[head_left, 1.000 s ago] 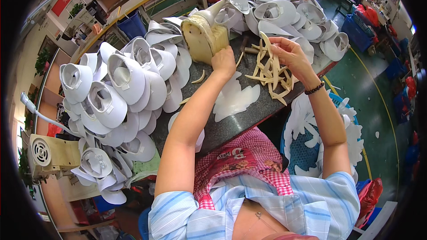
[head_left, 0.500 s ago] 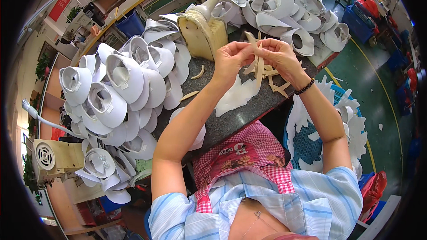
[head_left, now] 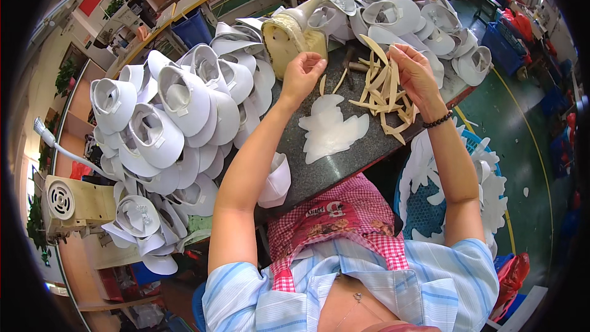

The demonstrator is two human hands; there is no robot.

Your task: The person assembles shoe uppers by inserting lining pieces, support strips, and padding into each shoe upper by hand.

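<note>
My left hand (head_left: 302, 79) is raised over the dark stone-topped table, thumb and fingertips pressed together. What it pinches, if anything, cannot be made out; a small curved beige strip (head_left: 322, 85) shows just below the fingertips. My right hand (head_left: 415, 74) pinches a curved beige strip (head_left: 394, 81) above a loose heap of similar strips (head_left: 375, 93). Between the hands and my apron lie flat white pieces with scalloped, leaf-like edges (head_left: 332, 128). Behind the heap, a dark tool (head_left: 350, 61) is partly hidden by the strips.
White visor-shaped pieces are piled at left (head_left: 184, 95) and far right (head_left: 393, 15). A yellowish block-like form (head_left: 286, 43) stands between them. One white piece (head_left: 276, 181) sits by my left forearm. A blue basket (head_left: 424, 200) with white cut pieces stands right of the table.
My hands were together over the strips and have moved apart, the left one leftward, the right one rightward. The white flat pieces and the strip heap now show more fully.
</note>
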